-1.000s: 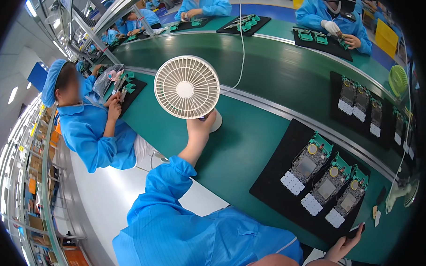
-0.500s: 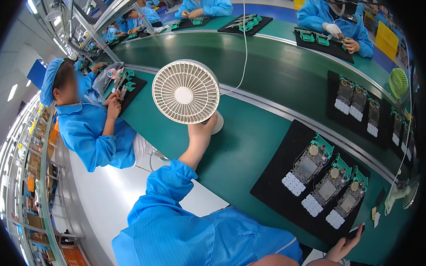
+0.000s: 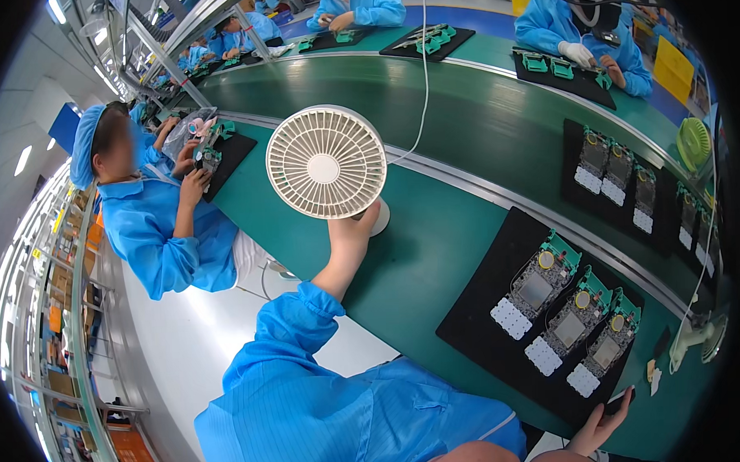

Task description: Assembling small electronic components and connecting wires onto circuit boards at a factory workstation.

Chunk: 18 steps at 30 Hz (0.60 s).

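A white desk fan [image 3: 325,169] with a round grille stands on the green bench in front of me. My left hand [image 3: 355,225] reaches behind the grille and is closed around its neck; some fingers are hidden there. To the right, a black mat [image 3: 471,325] bears three circuit board assemblies [image 3: 569,330], each with a green bracket, a yellow round part and a white keypad sheet. By the mat's near right corner, my right hand [image 3: 598,425] curls around a dark flat object [image 3: 619,401] whose kind I cannot make out.
Beyond a metal rail runs a dark green conveyor belt [image 3: 316,86] carrying another mat [image 3: 575,154] of boards. A co-worker [image 3: 157,214] in blue sits at left; others work across the belt. A small green fan [image 3: 693,145] and a pale clip-like fan [image 3: 696,342] stand right. A white cable [image 3: 426,74] hangs down.
My hands keep their places, and the view shifts only slightly. On the belt, the mat of boards has slid a little left. The left co-worker's hands have moved, as have those of the person across.
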Available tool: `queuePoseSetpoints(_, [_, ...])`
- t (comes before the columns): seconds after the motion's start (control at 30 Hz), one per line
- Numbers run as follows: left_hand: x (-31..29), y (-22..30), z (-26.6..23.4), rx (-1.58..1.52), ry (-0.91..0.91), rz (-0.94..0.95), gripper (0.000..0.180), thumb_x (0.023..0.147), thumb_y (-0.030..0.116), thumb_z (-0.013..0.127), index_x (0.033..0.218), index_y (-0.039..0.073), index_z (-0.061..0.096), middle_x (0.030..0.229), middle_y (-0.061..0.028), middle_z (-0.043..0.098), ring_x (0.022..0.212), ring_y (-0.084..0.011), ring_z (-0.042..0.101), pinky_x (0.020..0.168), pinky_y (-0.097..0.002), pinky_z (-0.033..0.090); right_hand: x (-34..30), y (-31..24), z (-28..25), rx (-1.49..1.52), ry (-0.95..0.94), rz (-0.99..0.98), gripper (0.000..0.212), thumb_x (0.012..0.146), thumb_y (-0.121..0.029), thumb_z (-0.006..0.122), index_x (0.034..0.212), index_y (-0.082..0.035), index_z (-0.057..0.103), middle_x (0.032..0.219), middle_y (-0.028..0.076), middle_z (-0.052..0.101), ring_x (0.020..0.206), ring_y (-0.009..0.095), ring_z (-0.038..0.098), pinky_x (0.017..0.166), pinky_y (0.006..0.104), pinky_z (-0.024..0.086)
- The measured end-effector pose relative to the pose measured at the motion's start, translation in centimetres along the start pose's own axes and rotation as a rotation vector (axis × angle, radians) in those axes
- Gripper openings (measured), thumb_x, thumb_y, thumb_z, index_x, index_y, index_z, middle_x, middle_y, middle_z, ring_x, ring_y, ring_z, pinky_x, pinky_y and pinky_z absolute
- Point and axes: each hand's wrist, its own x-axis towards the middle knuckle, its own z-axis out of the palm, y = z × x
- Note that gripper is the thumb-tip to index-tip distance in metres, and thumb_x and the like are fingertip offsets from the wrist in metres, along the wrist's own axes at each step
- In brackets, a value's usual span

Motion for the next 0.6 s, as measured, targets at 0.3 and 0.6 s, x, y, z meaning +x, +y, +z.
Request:
queuePoseSetpoints(0.3, [-3.5, 0.1, -0.3, 0.083, 0.063, 0.088, 0.072, 0.081, 0.012, 0.073, 0.137, -0.005, 0.031, 0.133, -0.0200, 0.043, 0.122, -0.0292, 0.047, 0.103, -0.0378, 0.037, 0.2, -0.6, -0.4, -0.011, -0.008, 0.016, 0.060, 0.089, 0.004, 0.047, 0.147, -0.008, 0.036, 0.149, 0.003, 0.040, 0.062, 0.006, 0.032, 0.058, 0.0209, 0.031])
queuePoseSetpoints(0.6, [-10.4, 6.7, 1.8, 0.213, -0.534, 0.109, 0.065, 0.085, 0.014, 0.069, 0.138, 0.002, 0.035, 0.132, -0.0137, 0.042, 0.126, -0.0250, 0.043, 0.101, -0.0373, 0.040, 0.8, -0.9, -0.1, -0.012, 0.008, 0.017, 0.059, 0.089, 0.004, 0.047, 0.147, -0.008, 0.037, 0.149, 0.004, 0.041, 0.062, 0.006, 0.032, 0.058, 0.0205, 0.031])
